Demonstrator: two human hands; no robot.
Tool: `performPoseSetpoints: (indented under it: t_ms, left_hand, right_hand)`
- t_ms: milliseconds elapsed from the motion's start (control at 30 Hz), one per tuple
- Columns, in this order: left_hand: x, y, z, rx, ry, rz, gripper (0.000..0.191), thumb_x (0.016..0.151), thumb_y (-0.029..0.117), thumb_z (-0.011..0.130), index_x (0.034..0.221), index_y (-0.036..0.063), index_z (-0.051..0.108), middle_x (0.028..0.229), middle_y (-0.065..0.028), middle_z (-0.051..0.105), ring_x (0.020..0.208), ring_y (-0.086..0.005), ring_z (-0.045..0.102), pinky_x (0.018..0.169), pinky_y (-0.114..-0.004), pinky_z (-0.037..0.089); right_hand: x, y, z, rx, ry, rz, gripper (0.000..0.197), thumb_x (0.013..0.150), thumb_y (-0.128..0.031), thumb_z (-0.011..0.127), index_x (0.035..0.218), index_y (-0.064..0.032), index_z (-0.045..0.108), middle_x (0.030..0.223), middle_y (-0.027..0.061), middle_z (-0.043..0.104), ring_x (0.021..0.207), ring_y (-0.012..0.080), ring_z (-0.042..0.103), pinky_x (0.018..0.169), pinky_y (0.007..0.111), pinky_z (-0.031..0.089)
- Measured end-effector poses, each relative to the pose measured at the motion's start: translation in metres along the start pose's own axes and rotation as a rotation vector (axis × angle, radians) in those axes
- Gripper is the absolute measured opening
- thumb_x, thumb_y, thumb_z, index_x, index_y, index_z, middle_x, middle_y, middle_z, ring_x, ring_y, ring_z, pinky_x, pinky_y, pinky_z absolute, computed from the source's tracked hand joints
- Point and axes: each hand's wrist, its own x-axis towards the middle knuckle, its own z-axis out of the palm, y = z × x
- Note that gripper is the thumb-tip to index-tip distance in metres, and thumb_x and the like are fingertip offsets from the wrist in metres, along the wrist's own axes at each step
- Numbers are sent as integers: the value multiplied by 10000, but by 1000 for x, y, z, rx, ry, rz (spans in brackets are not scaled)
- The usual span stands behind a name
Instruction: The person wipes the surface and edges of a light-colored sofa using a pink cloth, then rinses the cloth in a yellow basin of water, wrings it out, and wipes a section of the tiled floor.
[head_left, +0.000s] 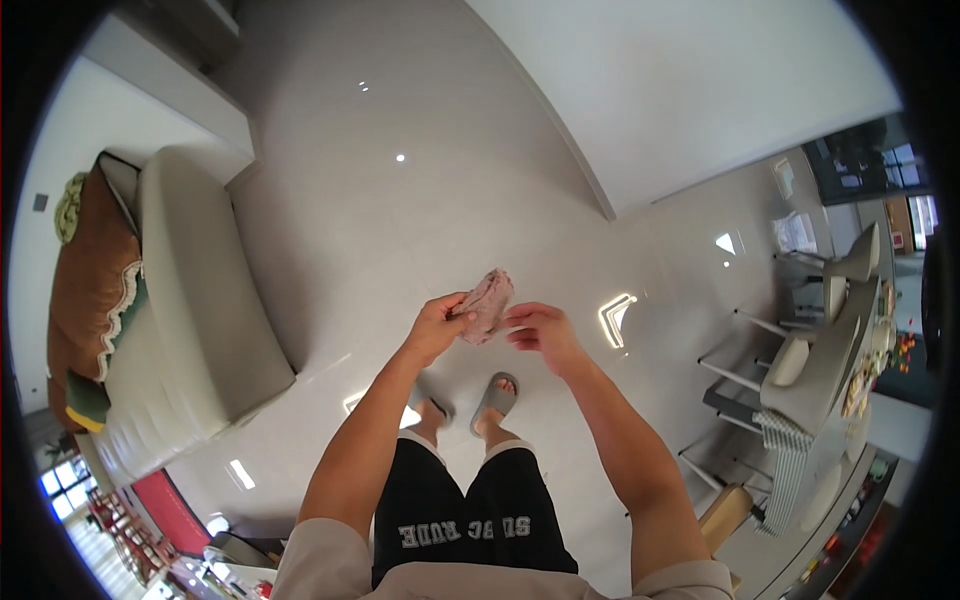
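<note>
A crumpled pinkish cloth (487, 306) hangs in the air in front of me, bunched into a small bundle. My left hand (442, 326) grips its left side between thumb and fingers. My right hand (541, 334) is just right of the cloth, fingers apart and slightly blurred, its fingertips close to the cloth's edge; whether they touch it I cannot tell. Below the hands are my feet in grey slippers (495, 401) on the glossy tiled floor (390, 225).
A pale leather sofa (199, 300) with brown and green cushions (90, 292) is on the left. At upper right a white wall (675, 90) ends in a corner. Chairs (795, 375) stand around a dining table (847, 360) on the right.
</note>
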Motion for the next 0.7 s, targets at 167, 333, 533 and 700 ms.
performPoseSetpoints:
  t_ms: [167,333,533,700]
  left_hand:
    - [33,17,-57,462,-118,147,392,976,-25,652,1358,46,698,1222,-53,757,1109,-172,700,938,-319,555]
    - [69,53,-115,917,-294,394,410,924,3,684,1328,74,700,1209,-120,738,1135,-300,701,952,-421,574]
    - [131,26,-265,825,121,637,437,926,11,702,1355,91,682,1312,-133,705,1128,-303,706,945,-399,596]
    - [207,-58,-430,806,254,272,378,918,26,661,1287,82,720,1243,-147,729,1123,-368,700,958,-440,582]
  right_hand:
    - [89,-30,3,338,270,377,473,1086,-451,604,1358,-67,655,1205,78,718,1013,198,682,872,373,574]
    - [207,-16,37,464,152,171,418,1131,-359,553,1422,-63,603,1271,89,704,1112,215,685,947,403,580]
    - [346,-15,76,590,248,-209,300,1117,-132,530,1373,-13,633,1281,87,706,1183,212,679,1028,382,563]
    - [500,5,101,-25,472,-356,257,1081,-147,596,1295,-27,674,1116,83,765,1140,175,675,1014,361,546]
